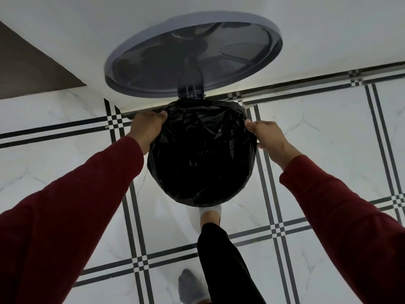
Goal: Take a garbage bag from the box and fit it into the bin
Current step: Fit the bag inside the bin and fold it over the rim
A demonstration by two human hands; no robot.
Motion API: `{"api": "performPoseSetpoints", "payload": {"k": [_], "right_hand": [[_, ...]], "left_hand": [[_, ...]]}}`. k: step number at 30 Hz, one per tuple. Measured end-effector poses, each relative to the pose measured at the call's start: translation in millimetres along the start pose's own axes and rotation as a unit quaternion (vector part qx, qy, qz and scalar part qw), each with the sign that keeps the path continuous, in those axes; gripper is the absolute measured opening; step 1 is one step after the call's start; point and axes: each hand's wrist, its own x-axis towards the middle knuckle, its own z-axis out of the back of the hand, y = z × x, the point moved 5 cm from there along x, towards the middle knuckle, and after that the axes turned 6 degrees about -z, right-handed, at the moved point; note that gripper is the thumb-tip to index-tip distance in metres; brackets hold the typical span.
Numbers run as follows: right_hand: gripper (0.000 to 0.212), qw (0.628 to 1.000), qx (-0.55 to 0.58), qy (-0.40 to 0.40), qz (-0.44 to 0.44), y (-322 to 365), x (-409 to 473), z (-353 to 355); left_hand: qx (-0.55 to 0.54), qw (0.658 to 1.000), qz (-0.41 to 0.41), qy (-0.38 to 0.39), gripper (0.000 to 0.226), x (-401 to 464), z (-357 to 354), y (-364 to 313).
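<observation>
A round bin stands on the floor against the wall, seen from above, its grey lid [192, 55] swung up and open. A black garbage bag [200, 154] lines the bin's mouth and covers its rim, sagging crumpled into the inside. My left hand [148, 129] grips the bag's edge at the left side of the rim. My right hand [268, 134] pinches the bag's edge at the right side. The box is not in view.
The floor has white marble tiles [324, 139] with black stripe borders. A white wall [328, 29] runs behind the bin. A foot in a white sock [210, 216] is at the bin's base; a second foot in a grey sock [190, 288] stands nearer me.
</observation>
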Motion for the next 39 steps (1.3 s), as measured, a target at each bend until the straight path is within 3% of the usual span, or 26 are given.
{"api": "performPoseSetpoints", "payload": {"k": [8,12,15,17,24,26,32,36,39], "right_hand": [[0.035,0.998,0.038,-0.009,0.043,-0.4,4.9,-2.8],[0.015,0.997,0.067,-0.002,0.044,2.9,3.9,-2.5],[0.018,0.997,0.062,0.007,0.040,3.6,3.3,-1.8],[0.027,0.997,0.058,0.028,0.032,3.6,2.6,-4.3],[0.014,0.985,0.127,0.101,-0.063,-1.5,1.6,-4.5],[0.010,0.983,0.126,0.099,-0.085,-0.7,3.4,-3.1],[0.024,0.988,0.123,0.061,-0.077,9.3,5.6,-3.4],[0.006,0.986,0.128,0.073,-0.083,13.8,1.3,-8.6],[0.037,0.993,0.079,0.073,-0.056,13.9,5.1,-11.4]], "left_hand": [[0.006,1.000,0.002,-0.003,0.021,1.3,-0.6,1.7],[0.021,0.999,-0.006,-0.024,0.021,1.1,-0.2,2.4],[0.053,0.998,-0.009,-0.035,0.025,1.2,0.0,1.2],[0.062,0.997,-0.015,-0.037,0.024,1.3,0.4,0.4],[0.083,0.995,-0.013,-0.050,0.026,0.9,3.1,-0.7],[0.089,0.995,-0.014,-0.051,0.027,1.3,3.4,-1.0],[0.077,0.996,-0.014,-0.051,0.031,1.4,3.8,0.0],[0.076,0.996,-0.014,-0.050,0.031,0.9,4.5,-1.3],[0.082,0.995,-0.023,-0.054,0.028,0.9,4.0,-1.3]]}}
